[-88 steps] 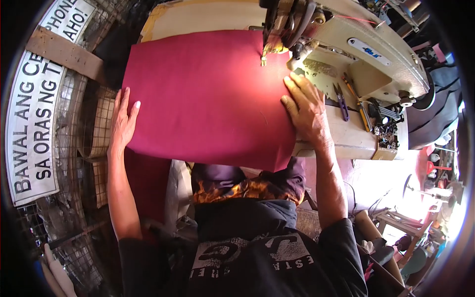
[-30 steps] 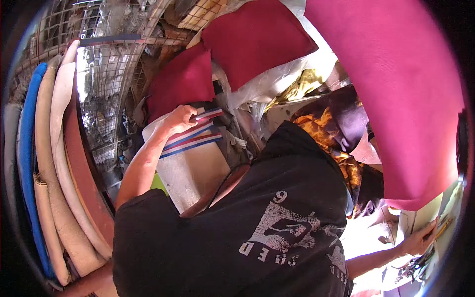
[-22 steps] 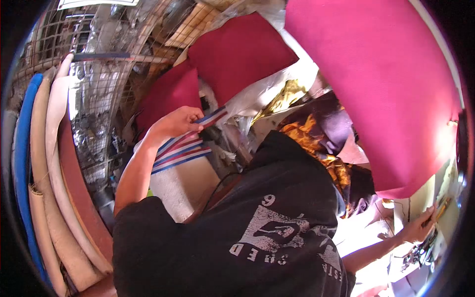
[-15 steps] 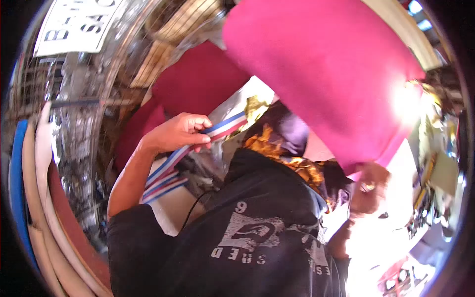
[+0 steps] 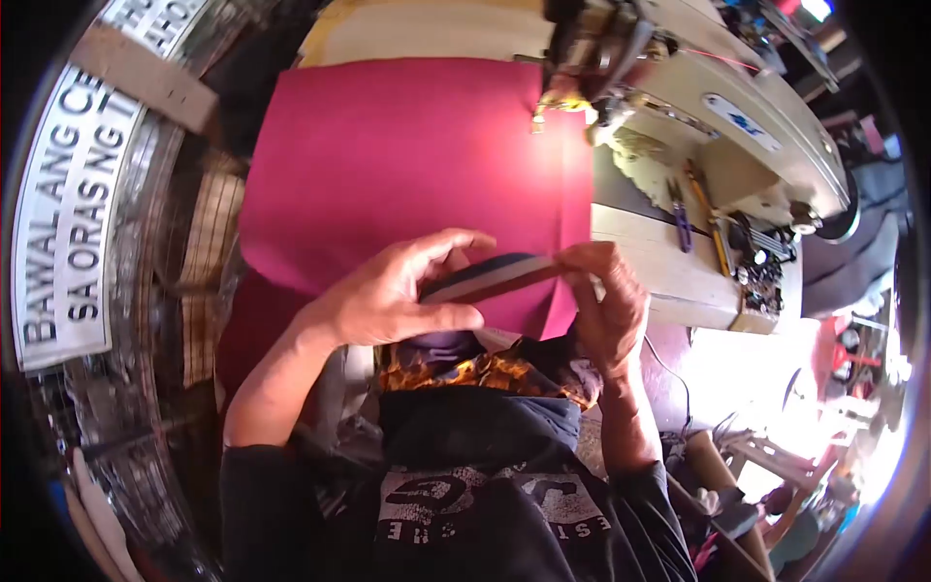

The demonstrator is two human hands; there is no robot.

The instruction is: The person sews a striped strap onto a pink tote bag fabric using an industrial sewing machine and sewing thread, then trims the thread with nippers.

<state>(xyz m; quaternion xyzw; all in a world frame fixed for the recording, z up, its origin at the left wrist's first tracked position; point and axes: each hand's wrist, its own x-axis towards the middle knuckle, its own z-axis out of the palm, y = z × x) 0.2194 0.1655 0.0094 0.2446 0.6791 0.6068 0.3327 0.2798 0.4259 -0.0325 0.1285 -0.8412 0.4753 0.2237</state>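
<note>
A blue, white and dark red striped ribbon [image 5: 495, 278] stretches between my two hands, above the lower part of the magenta cloth [image 5: 388, 175]. My right hand [image 5: 611, 301] pinches its right end between thumb and fingers. Loosely curled around the other end is my left hand [image 5: 378, 296], its thumb and forefinger spread apart with the ribbon running into the palm. The cloth lies flat on the sewing machine table [image 5: 659, 267], its upper right edge by the needle area. A lit lamp shines on that corner. The sewing machine [image 5: 747, 116] stands at the upper right.
Purple thread snips [image 5: 681, 215] and a yellow-orange pencil-like tool [image 5: 710, 218] lie right of the cloth. Small dark metal parts [image 5: 761, 267] sit near the table edge. Lettered signs [image 5: 73, 223] and wire racks stand on the left. Flame-patterned fabric [image 5: 475, 371] covers my lap.
The magenta cloth, lifted and folded before, now lies spread on the table. My right hand has left it and taken the ribbon's end. The view has shifted toward the machine.
</note>
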